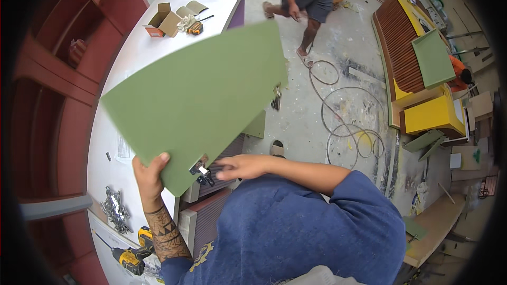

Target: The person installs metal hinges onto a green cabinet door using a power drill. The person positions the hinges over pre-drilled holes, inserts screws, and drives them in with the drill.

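Note:
A green cabinet door panel [195,89] is held tilted above the white worktop. My left hand [150,171] grips its lower left edge, thumb over the top face and fingers hidden beneath. At the panel's near edge sits a metal hinge [200,171] with a dark arm sticking out. My right hand [243,167] is just right of this hinge, index finger stretched toward it; whether it touches I cannot tell. Another hinge [276,98] shows on the same edge farther away.
On the white worktop [127,68] are a pile of metal hinges [115,209], yellow-black power drills [129,260], an open cardboard box [161,23] and a tape measure [195,28]. A hose [338,113] coils across the floor. Another person [309,0] walks beyond. Yellow and green furniture [433,113] stands right.

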Motion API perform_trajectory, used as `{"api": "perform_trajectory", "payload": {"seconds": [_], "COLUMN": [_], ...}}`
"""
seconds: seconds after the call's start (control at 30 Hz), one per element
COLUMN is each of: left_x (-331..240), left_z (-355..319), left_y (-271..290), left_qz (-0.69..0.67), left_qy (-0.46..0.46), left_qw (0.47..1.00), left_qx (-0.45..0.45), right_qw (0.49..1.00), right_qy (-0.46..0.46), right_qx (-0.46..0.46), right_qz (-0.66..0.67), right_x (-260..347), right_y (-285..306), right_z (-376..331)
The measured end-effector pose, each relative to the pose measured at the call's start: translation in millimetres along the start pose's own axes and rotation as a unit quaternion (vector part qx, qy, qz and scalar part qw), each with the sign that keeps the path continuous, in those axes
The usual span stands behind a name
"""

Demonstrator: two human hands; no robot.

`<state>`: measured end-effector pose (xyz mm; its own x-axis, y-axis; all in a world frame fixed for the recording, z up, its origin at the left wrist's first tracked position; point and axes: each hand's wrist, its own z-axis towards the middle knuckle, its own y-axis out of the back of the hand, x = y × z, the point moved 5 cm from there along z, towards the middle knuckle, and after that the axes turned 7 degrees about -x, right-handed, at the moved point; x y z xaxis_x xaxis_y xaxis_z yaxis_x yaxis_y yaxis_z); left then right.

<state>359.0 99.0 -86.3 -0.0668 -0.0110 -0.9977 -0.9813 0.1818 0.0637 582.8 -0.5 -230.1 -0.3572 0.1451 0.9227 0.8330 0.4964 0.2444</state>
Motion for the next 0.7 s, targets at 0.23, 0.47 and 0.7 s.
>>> {"api": "perform_trajectory", "payload": {"seconds": [0.23, 0.47, 0.7], "left_x": [53, 123, 173], "left_z": [-8, -43, -97], "left_y": [-85, -135, -122], "left_qz": [0.177, 0.290, 0.356], "left_qy": [0.071, 0.132, 0.152], "left_qw": [0.970, 0.929, 0.916], "left_qx": [0.148, 0.188, 0.109], "right_qw": [0.969, 0.919, 0.955], "right_qy": [-0.173, -0.243, -0.094], "right_qx": [-0.055, -0.082, -0.072], "right_qz": [-0.165, -0.301, -0.271], "right_x": [-123, -268, -283], "right_y": [99, 141, 113], "right_z": [-91, -70, 57]}}
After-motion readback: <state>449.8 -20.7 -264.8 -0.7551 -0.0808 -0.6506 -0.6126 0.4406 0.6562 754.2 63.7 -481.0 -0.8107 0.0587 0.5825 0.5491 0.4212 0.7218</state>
